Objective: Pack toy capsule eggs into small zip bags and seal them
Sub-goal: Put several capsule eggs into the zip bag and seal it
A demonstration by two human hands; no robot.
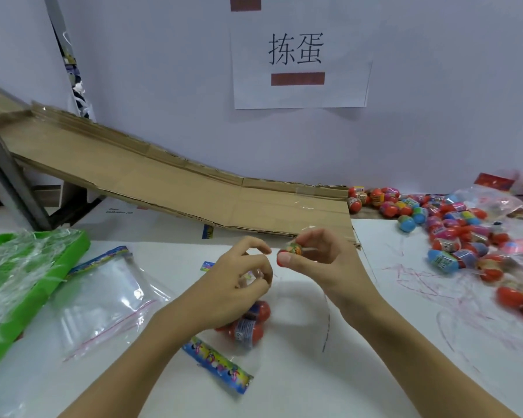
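1. Here, the right hand (320,260) pinches a small red plastic capsule egg (290,251) above the white table (329,372).
2. The left hand (239,282) has curled fingers pinching clear film; a clear zip bag (242,330) holding red eggs lies beneath it.

Two bare forearms are seen, entering from the lower frame. Left hand (239,279) and right hand (320,257) are ungloved; sleeves are out of view.
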